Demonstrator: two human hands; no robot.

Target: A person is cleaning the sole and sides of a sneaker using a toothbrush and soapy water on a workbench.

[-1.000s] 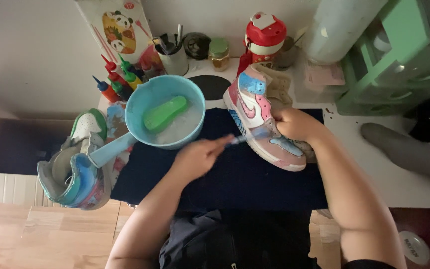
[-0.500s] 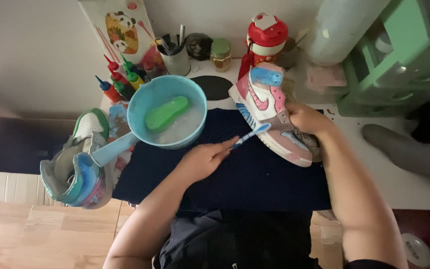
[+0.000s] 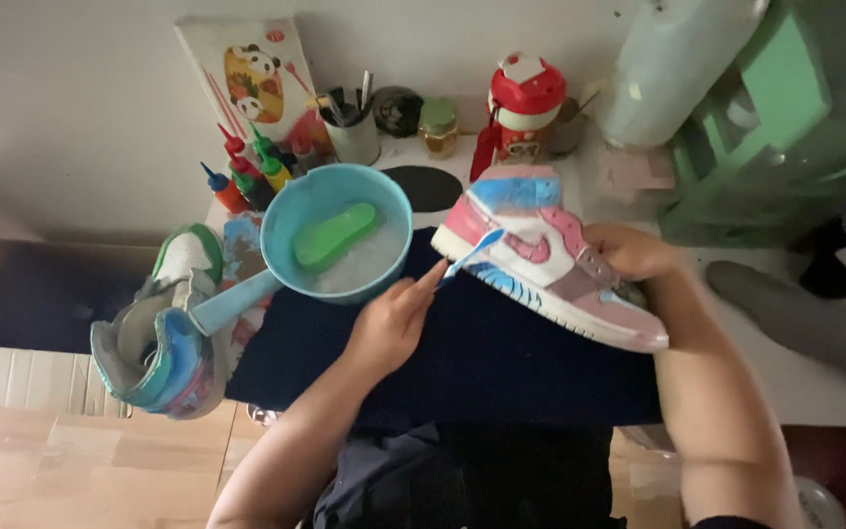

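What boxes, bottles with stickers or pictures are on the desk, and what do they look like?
Panda picture box: flat rectangle leaning on the wall at the back left, white, orange and red.
Squeeze bottles: row left of the blue bowl, with red, green and blue caps.
Red drink bottle: back centre, round, with a white-patterned lid.
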